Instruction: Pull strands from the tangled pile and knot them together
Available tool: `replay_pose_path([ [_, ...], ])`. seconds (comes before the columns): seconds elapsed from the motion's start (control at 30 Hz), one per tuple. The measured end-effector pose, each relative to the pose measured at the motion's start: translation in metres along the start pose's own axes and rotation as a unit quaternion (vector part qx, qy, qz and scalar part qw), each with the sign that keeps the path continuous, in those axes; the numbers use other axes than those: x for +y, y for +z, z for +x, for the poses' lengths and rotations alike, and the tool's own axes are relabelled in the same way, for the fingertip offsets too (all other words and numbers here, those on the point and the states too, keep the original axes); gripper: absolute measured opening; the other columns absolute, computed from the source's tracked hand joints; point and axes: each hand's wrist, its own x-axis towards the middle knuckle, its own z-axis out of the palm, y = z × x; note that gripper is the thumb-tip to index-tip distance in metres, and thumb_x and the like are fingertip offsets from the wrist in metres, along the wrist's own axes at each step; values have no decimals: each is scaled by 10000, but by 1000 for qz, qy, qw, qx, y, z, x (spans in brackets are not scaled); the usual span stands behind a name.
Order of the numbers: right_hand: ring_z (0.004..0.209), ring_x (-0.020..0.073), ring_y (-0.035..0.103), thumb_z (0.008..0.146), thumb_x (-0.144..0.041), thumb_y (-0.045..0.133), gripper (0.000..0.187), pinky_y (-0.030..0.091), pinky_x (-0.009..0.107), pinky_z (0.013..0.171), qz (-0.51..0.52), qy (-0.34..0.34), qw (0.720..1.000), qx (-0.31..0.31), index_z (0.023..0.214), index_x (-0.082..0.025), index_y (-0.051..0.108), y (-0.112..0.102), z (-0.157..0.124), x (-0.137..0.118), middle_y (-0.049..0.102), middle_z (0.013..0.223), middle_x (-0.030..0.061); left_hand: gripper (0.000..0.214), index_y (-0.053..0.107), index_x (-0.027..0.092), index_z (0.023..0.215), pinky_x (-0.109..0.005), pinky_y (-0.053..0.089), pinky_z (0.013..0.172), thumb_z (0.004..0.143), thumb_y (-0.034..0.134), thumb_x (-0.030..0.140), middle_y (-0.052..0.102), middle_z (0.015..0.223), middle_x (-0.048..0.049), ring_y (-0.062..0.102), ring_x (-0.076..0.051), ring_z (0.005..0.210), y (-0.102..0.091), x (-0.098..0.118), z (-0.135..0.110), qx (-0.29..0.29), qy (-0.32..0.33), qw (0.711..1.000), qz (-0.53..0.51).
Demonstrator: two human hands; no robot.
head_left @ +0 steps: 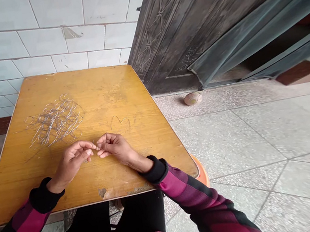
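Observation:
Over the near half of a wooden table (pixel 138 159), both hands meet fingertip to fingertip. My left hand (pixel 73 160) is closed in a pinch on a thin wire (pixel 93 143), of which only a short bit shows. Across from it, my right hand (pixel 117 148) pinches at the same spot, thumb and forefinger pressed together on the wire. A tangled heap of thin, shiny wire pieces (pixel 57 123) lies beyond my left hand. Beyond my right hand rests a single wire bent into a wavy, M-like shape (pixel 119 120).
White wall tiles (pixel 43 43) rise behind the table. To the right stand a dark carved door (pixel 160 43) and a hanging grey-green curtain (pixel 221 52). A round stone-like object (pixel 193 98) sits on the floor by the door. Something orange (pixel 201 170) shows under the table's right corner.

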Motion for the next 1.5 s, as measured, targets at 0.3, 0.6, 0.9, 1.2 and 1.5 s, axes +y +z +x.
replay_pose_path([
  [0.3,602,96,635,696,-474,749,373,530,228,576,-86,-46,995,1,790,-155,579,4,0,3,646,690,-4,195,679,152,807,-248,471,613,883,579,301,642,735,-29,571,-113,635,7,-1,0,34,59,998,-1],
  [0.6,456,38,468,810,-428,659,277,357,186,413,-197,-110,974,1,896,-165,638,-11,-4,-24,647,771,0,329,641,121,729,-200,384,448,751,718,440,591,614,-5,480,-73,487,5,7,5,-15,-118,968,-220],
  [0.9,488,47,568,712,-380,770,278,442,151,432,-35,41,991,-120,764,-136,648,-9,-5,-26,670,670,-12,266,633,118,736,-175,321,438,706,764,348,571,587,16,433,-43,457,2,9,5,-60,-189,946,-256],
  [1.2,505,43,579,671,-336,806,270,457,141,445,-4,33,997,-68,815,-145,680,-9,-2,-22,670,667,-22,238,635,122,729,-178,336,439,710,756,325,581,620,3,452,-57,489,5,7,6,-44,-184,946,-261],
  [1.5,567,61,624,675,-304,806,256,520,173,535,25,26,998,-46,817,-144,665,-9,-1,-20,687,720,-4,192,700,132,773,-187,404,519,696,788,284,637,739,-25,525,-73,589,4,0,5,-25,-149,942,-300],
])
